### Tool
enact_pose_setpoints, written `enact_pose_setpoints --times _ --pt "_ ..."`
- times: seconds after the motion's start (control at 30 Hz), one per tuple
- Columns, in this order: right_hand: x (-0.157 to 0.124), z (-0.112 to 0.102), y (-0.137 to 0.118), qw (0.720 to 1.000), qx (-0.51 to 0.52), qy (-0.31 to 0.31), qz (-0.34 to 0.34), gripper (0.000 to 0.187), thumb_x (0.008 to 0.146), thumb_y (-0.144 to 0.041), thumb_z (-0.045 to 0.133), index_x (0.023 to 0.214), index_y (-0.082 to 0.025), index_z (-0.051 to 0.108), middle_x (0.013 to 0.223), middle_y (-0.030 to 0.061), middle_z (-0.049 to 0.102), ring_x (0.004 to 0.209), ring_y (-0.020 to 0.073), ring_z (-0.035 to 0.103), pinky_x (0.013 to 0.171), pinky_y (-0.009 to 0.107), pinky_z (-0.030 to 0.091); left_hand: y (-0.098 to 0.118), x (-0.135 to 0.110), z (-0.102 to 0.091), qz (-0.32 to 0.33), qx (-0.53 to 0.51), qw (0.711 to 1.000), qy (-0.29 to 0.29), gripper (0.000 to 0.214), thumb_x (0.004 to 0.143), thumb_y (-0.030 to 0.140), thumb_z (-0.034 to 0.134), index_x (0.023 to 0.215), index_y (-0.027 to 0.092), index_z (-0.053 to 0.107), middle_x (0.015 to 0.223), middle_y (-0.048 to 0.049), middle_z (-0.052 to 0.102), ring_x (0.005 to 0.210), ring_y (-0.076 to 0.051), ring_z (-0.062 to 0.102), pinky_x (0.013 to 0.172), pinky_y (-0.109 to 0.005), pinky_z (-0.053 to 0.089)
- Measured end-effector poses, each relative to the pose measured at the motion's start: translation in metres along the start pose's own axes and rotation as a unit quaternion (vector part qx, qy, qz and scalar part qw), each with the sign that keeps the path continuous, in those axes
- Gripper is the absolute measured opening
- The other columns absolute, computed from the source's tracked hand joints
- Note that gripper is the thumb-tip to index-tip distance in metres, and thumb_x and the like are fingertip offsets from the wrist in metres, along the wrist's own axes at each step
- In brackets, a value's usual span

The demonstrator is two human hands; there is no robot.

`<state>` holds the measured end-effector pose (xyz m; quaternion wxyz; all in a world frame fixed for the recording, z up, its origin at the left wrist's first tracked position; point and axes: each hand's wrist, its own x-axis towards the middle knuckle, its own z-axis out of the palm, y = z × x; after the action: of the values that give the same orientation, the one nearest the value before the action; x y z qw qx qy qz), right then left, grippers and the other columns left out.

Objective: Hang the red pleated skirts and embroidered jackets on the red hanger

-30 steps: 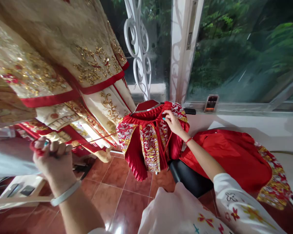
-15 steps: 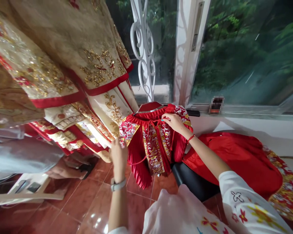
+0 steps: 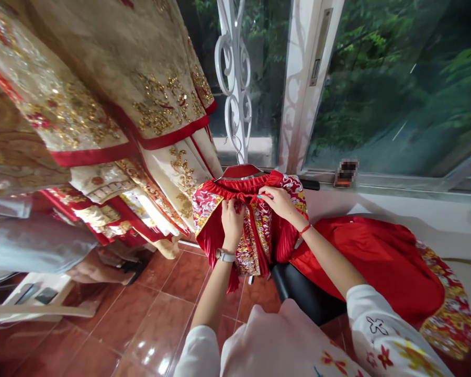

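A small red pleated skirt [image 3: 215,230] with silver and gold embroidered panels hangs from a red hanger [image 3: 239,170] hooked on the white window grille [image 3: 235,89]. My left hand [image 3: 232,224] is closed on the skirt's front just below the waistband. My right hand [image 3: 278,201] pinches the waistband at its top right, beside a thin red cord. Both wrists are in view, the left with a watch, the right with a red string.
Cream and gold embroidered robes [image 3: 102,94] with red trim hang at the left. A red garment [image 3: 377,256] lies on the white ledge at the right, over a black seat [image 3: 302,290]. A bare foot [image 3: 98,269] rests on the red tile floor.
My left hand came in from the far left, where it pulled a red thread taut, and now grips the skirt front. My right hand stayed on the waistband.
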<state>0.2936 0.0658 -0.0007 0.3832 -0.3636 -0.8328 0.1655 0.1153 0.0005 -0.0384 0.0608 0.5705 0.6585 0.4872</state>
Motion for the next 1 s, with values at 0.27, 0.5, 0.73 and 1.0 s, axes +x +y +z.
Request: enact_pose_setpoints --times 0.27,0.5,0.73,1.0 --pt "-0.007 0.005 0.000 0.999 0.024 0.019 0.015 0.017 0.093 -0.026 0.055 0.100 -0.020 0.069 0.072 0.0002 0.065 0.064 0.0155 0.058 0.067 0.024 0.040 0.001 0.001 -0.019 -0.154 -0.311 0.935 -0.074 0.019 0.095 0.027 0.046 0.077 0.021 0.046 0.075 0.0011 0.047 0.069 -0.014 0.048 0.067 -0.025 0.044" --pt "0.000 -0.017 -0.005 1.000 0.026 0.000 0.008 0.030 0.093 -0.023 0.053 0.122 -0.020 0.061 0.065 -0.0048 0.054 0.059 0.0138 0.049 0.065 0.023 0.036 -0.013 0.031 -0.069 -0.337 -0.494 0.749 -0.288 0.039 0.087 0.037 0.069 0.068 0.021 0.039 0.050 0.0125 0.019 0.039 -0.004 0.015 0.036 -0.015 0.014" --pt "0.004 -0.019 0.006 0.997 0.060 0.028 0.027 0.016 0.091 -0.026 0.053 0.104 -0.020 0.062 0.065 -0.0038 0.053 0.062 0.0152 0.050 0.065 0.024 0.038 -0.045 0.040 -0.105 -0.295 -0.419 0.788 -0.343 0.047 0.080 0.035 0.076 0.061 0.019 0.036 0.047 0.0123 0.022 0.037 0.000 0.017 0.034 -0.012 0.008" --pt "-0.021 -0.020 0.010 0.996 -0.056 -0.058 0.036 0.023 0.084 -0.014 0.054 0.088 -0.020 0.076 0.081 0.0033 0.065 0.064 0.0154 0.053 0.066 0.028 0.039 -0.046 0.019 -0.081 -0.344 -0.458 0.652 -0.496 0.014 0.082 0.022 0.064 0.095 0.018 0.061 0.052 0.0124 0.020 0.041 -0.004 0.008 0.036 -0.013 0.004"
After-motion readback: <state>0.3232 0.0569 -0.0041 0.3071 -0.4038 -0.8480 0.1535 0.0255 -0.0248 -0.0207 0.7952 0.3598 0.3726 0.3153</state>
